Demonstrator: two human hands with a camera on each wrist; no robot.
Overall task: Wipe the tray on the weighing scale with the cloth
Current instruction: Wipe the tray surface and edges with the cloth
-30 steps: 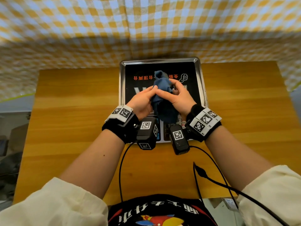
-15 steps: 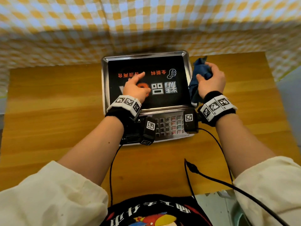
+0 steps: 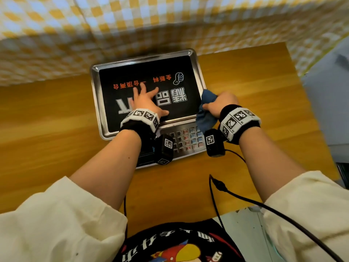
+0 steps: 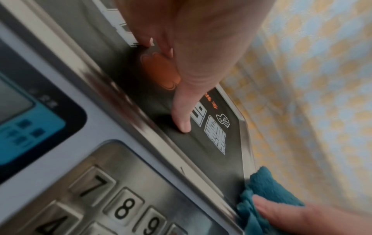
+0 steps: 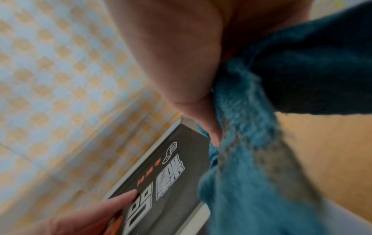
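Note:
A steel tray (image 3: pixel 95 86) with a black printed film sits on the weighing scale (image 3: pixel 187 142) on the wooden table. My left hand (image 3: pixel 145 99) lies flat on the tray's black surface with the fingers spread and straight; its thumb (image 4: pixel 182 114) presses the film. My right hand (image 3: pixel 220 104) grips a bunched dark blue cloth (image 3: pixel 206 118) at the tray's right edge, near the front right corner. The cloth (image 5: pixel 251 143) hangs from the fist over the rim; it shows at that corner (image 4: pixel 265 187) in the left wrist view.
The scale's keypad (image 3: pixel 186 138) and display (image 4: pixel 18 127) lie in front of the tray, under my wrists. A yellow checked curtain (image 3: pixel 170 21) hangs right behind the table. Black cables (image 3: pixel 222 188) trail over the table's front edge.
Both hands had been bunching the cloth over the tray. The left hand let go and flattened on the tray; the right hand carried the cloth to the tray's right edge and down toward its front corner.

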